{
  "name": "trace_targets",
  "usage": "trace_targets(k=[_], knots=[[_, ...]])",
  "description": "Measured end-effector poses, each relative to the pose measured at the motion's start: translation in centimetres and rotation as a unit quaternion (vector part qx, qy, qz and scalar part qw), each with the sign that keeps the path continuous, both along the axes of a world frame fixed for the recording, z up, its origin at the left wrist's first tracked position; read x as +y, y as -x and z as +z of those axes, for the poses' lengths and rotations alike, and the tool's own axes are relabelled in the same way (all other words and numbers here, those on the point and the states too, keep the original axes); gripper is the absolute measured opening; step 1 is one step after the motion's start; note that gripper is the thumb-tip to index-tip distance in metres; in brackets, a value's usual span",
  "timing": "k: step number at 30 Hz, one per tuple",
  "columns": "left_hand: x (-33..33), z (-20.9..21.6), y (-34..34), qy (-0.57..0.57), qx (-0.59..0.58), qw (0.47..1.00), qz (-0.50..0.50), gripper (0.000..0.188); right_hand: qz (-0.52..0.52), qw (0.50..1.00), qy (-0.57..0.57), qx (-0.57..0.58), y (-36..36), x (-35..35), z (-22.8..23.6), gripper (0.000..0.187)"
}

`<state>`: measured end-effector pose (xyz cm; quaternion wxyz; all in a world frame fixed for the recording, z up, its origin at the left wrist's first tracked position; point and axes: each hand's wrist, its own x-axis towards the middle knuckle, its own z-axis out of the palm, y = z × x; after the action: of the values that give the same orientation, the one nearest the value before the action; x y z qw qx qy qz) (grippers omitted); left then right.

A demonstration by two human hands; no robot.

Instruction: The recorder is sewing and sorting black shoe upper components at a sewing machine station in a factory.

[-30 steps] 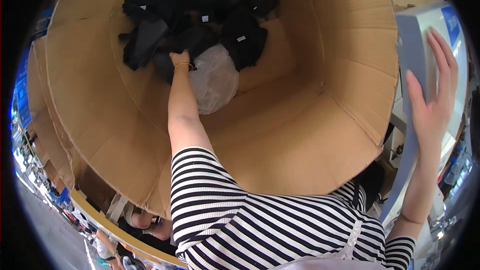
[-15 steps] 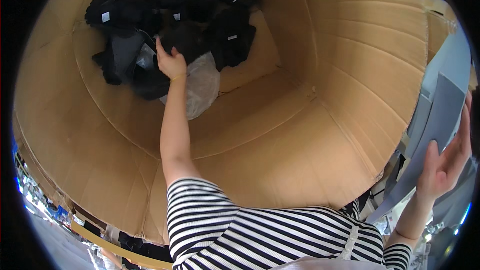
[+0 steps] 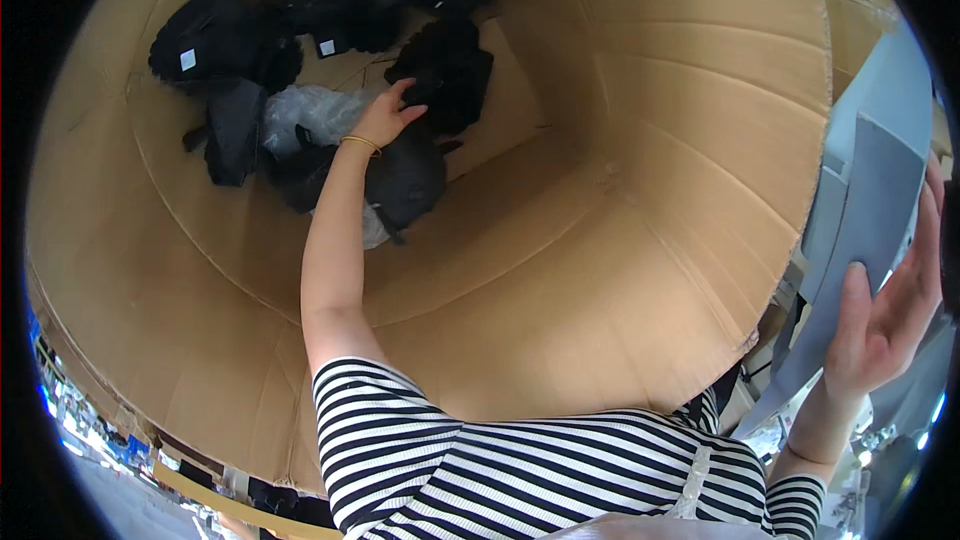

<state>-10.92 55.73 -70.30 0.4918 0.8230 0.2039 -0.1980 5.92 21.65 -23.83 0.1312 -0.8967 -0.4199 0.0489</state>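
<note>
Where clear plastic adjoins black pieces, left grip and right grip spread loosely.

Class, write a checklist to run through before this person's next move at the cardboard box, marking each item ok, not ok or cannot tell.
1. Left hand inside the cardboard box: ok.
2. Left thumb and fingers parted: ok.
3. Left hand touching one of the black pieces: cannot tell.
4. Right hand outside the box, at the grey-blue panel: ok.
5. Clear plastic lying apart from the black pieces: not ok, it lies among them.
</note>
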Motion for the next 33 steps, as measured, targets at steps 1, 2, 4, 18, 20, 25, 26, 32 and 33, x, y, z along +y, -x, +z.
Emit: trace_targets(k=[1, 2, 4, 18, 20, 25, 26, 32, 33], knots=[[-0.2, 0.3, -1.3, 0.000, 0.022, 0.999, -0.043, 0.057, 0.006, 1.000, 0.014, -0.010, 0.1, 0.1, 0.4, 0.052], [-0.5, 0.5, -2.7, 0.000, 0.043, 0.995, -0.086, 0.060, 0.002, 1.000, 0.021, -0.014, 0.3, 0.2, 0.6, 0.052], [-0.6, 0.4, -5.6, -0.133, 0.066, 0.981, -0.125, 0.066, -0.017, 0.999, 0.015, -0.028, 0.3, 0.5, 0.6, 0.052], [-0.9, -8.7, -12.6, -0.290, 0.199, 0.923, -0.159, 0.100, -0.040, 0.992, 0.120, -0.029, 0.5, 1.6, 1.5, 0.054], [-0.1, -8.4, -11.9, -0.269, 0.155, 0.935, -0.169, 0.080, -0.051, 0.994, 0.098, -0.016, 0.4, 1.8, 1.1, 0.055], [-4.8, -6.2, -9.5, -0.271, 0.164, 0.923, -0.219, 0.028, -0.016, 0.992, 0.122, -0.034, -0.2, 1.7, 2.5, 0.059], [-6.6, -5.9, -8.2, -0.263, 0.112, 0.920, -0.267, 0.026, 0.006, 0.992, 0.112, -0.055, -0.2, 1.6, 2.1, 0.060], [-13.0, -4.6, -3.8, -0.294, 0.095, 0.875, -0.373, 0.045, 0.043, 0.996, 0.018, -0.069, -0.5, 0.9, 1.5, 0.058], [-13.3, -4.3, -2.9, -0.318, 0.019, 0.877, -0.359, 0.045, 0.050, 0.995, 0.015, -0.086, -0.5, 0.8, 1.3, 0.057]])
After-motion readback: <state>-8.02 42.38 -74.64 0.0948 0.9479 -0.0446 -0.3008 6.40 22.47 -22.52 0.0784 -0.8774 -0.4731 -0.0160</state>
